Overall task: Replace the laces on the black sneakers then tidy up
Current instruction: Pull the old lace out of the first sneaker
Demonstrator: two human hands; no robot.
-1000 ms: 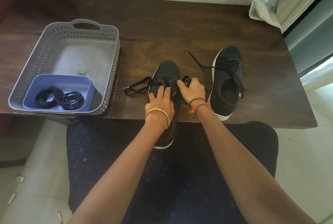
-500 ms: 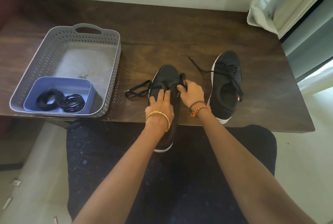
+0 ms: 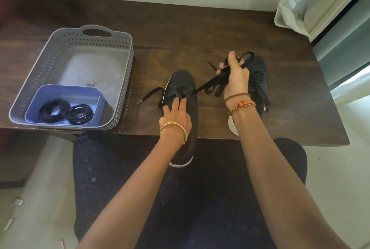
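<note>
R hand (image 3: 237,77) grip holds lace (image 3: 208,83) bunched, up-right of sneaker (image 3: 183,88).

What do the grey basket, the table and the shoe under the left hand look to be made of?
Basket: looks like moulded plastic, matt grey, going by its regular punched holes and formed handle.
Table: dark wood or wood veneer, with visible grain and a dull sheen.
Shoe: seemingly black knit or mesh fabric, matt, on a white sole that looks like rubber.
</note>
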